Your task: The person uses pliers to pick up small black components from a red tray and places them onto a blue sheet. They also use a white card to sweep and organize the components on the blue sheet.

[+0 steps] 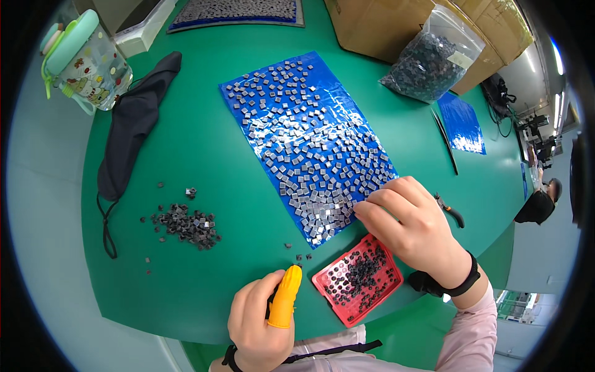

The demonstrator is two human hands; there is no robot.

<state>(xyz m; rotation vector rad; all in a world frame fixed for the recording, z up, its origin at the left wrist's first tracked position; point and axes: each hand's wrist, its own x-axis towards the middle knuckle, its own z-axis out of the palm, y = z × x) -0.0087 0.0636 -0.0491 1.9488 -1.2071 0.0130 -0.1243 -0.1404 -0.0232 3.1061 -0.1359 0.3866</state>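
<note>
The blue sheet (338, 93) lay slantwise on the green bench (204, 155), its near end close to both hands, and the silver squares (322, 211) were scattered over it, most crowded at that end. The red tray (339, 310) sat just beside the sheet's near end, partly beneath the right hand (409, 226), presumably so its small black bits (364, 273) were within easy reach; its raised walls likely kept them from straying. A heap of dark pieces (186, 224) rested on bare bench to the left — apart from the sheet, perhaps so the two lots would not mix. The right hand arched over the sheet's edge, palm down, its fingers bent and pointing left among the squares; whether they pinched one could not be told. The left hand (263, 316) was low near the bench edge, curled, its yellow finger cover (284, 301) reaching forward to a dark speck at the tip — probably worn for protection or grip. Whether those fingers grasped anything was unclear.
</note>
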